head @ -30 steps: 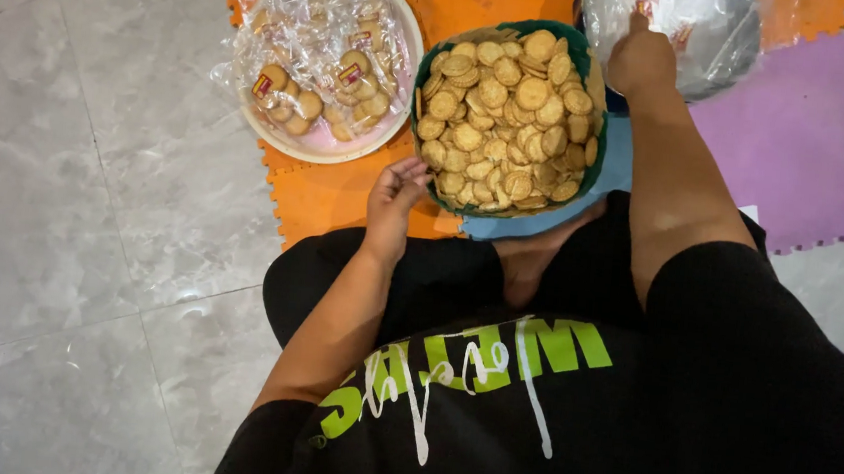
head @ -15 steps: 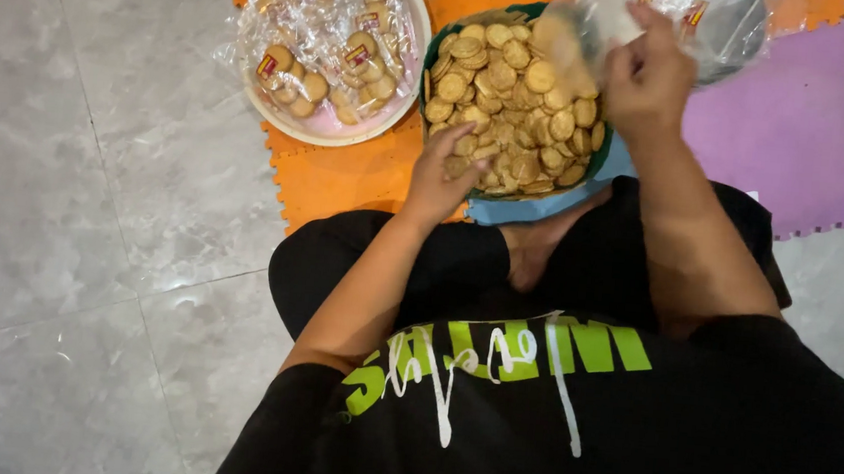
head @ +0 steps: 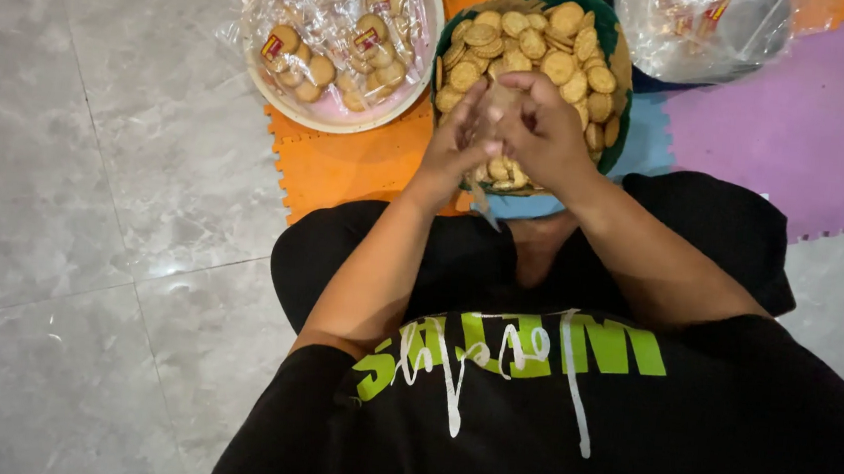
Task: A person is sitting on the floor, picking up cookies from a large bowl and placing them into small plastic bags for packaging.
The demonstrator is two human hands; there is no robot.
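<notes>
Head view: left hand (head: 457, 145) and right hand (head: 543, 131) together over cracker bowl (head: 617, 52).

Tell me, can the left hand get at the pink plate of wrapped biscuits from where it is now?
Probably yes. The left hand is over the green bowl of biscuits, pressed against the right hand, and the pink plate lies just to its left on the orange mat with nothing between. It seems busy with a clear wrapper though.

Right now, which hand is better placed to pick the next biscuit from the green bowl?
Probably the right hand: it is already over the biscuits in the green bowl. The left hand sits at the near-left rim. Both hold a clear bag.
</notes>
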